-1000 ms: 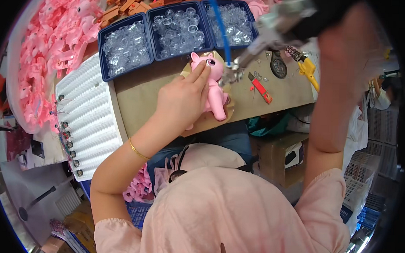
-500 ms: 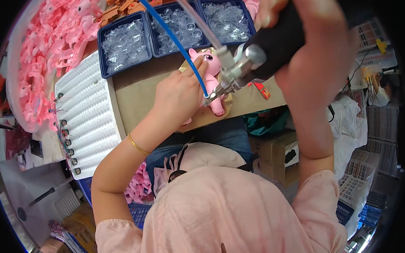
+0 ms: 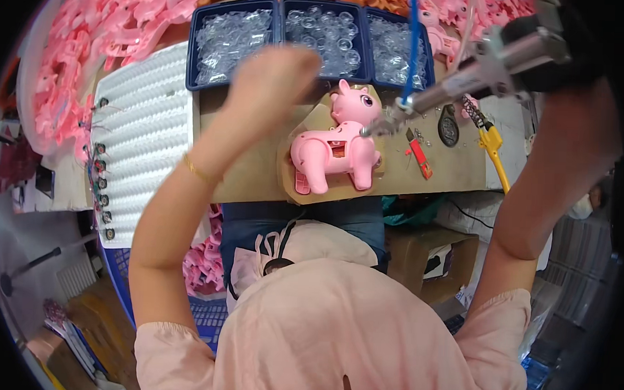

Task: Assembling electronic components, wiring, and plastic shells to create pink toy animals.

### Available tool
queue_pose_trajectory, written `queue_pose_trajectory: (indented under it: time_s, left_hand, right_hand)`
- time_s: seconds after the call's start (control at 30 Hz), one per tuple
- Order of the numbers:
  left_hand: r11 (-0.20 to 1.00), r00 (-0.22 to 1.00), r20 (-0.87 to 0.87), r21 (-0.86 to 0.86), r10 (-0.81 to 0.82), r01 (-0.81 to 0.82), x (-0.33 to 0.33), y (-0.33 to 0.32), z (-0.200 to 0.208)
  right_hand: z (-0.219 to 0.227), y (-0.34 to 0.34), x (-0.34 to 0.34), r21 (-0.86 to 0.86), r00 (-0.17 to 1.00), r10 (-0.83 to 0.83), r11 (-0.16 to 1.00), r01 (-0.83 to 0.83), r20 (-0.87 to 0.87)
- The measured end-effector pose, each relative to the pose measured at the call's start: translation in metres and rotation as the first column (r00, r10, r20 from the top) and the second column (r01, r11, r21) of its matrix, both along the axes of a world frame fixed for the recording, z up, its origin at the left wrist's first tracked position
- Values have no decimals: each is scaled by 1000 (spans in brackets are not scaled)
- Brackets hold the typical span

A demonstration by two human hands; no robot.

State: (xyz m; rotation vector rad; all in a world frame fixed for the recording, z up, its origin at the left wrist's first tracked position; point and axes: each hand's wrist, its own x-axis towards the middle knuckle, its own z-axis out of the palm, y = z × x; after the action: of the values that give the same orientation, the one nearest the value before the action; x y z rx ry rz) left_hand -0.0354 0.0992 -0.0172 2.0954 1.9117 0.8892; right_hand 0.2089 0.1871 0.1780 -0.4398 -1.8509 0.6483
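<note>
A pink toy pony [image 3: 334,158] lies on its side on a flat brown board, its head to the far right and an opening in its body. My left hand [image 3: 275,77] is lifted over the front edge of the blue bins, apart from the toy. Motion smears its fingers, so its grip is unclear. At the upper right my right hand [image 3: 590,112] holds an air screwdriver [image 3: 460,83] with a metal nose, black body and attached hoses. The screwdriver's tip is beside the pony's neck; whether it touches cannot be told. Most of the right hand's fingers are hidden.
Blue bins [image 3: 193,57] of clear plastic parts line the back. A white ridged tray [image 3: 145,148] with small wired round parts stands left, beside heaped pink parts [image 3: 69,69]. At right lie a red cutter [image 3: 418,157], a black oval piece [image 3: 448,125] and a yellow-handled tool [image 3: 492,146].
My left hand has let go of the pony and moved up and left towards the bins. The screwdriver has swung right and lies flatter. The view has shifted, showing the whole pony.
</note>
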Motion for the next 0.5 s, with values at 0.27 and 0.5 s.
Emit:
queue_pose_trajectory:
  time_s: [0.27,0.5]
  left_hand:
    - [974,896,-383,118,225,-193,-67,42,-41]
    - [969,945,-259,196,201,-153,-68,51,-35]
  right_hand:
    - [-35,-63,-119,2,994,-34,999,33,106]
    - [-48,-66,-123,47,967,-154,988,147,201]
